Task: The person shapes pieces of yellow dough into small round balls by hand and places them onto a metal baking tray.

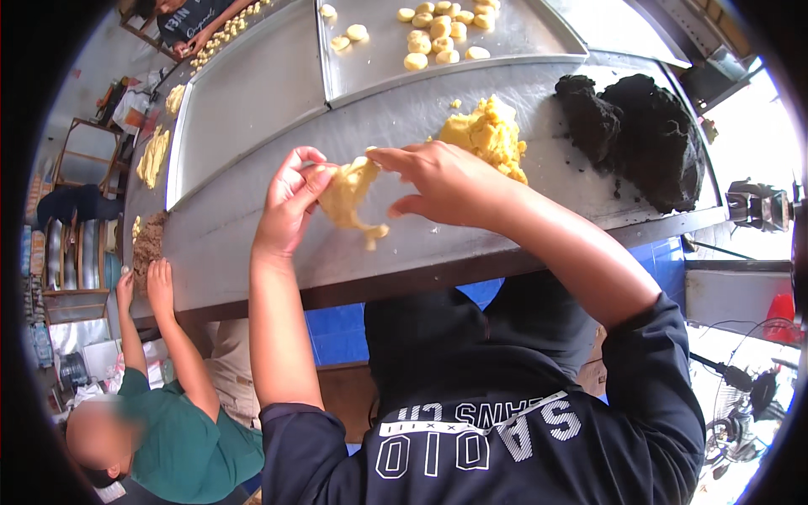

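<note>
Some bare table point(227, 244) inside the edge point(404, 279) — left fingers point(312, 184) pinch dough point(347, 195), right fingers point(402, 157) parted, empty beside it.

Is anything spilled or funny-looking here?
Yes, a little: dark crumbs lie loose on the metal table beside the big black mound, and a small yellow bit sits apart from the yellow heap. They look like stray pieces, off their piles. The dough in the left hand has a ragged tail.

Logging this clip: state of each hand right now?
Left hand: closed, pinching the yellow dough piece.
Right hand: open, thumb apart, fingertips at the dough's upper edge.
</note>
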The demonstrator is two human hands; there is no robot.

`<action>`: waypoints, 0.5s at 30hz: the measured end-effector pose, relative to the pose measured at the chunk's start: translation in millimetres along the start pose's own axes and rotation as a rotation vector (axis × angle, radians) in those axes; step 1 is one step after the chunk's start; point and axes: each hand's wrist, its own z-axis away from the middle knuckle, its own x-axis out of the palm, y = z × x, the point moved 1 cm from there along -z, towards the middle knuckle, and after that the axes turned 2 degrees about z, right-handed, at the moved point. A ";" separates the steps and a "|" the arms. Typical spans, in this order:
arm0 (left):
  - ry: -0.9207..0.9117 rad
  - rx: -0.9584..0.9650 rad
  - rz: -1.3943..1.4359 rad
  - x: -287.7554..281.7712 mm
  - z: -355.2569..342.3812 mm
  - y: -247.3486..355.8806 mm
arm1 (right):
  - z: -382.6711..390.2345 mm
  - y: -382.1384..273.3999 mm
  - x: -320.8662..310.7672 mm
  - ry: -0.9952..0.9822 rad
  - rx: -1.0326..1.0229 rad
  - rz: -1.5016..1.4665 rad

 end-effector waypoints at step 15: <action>-0.097 -0.043 0.087 24.4 -7.6 -32.4 | -20.3 25.7 28.0 0.204 -0.209 -0.288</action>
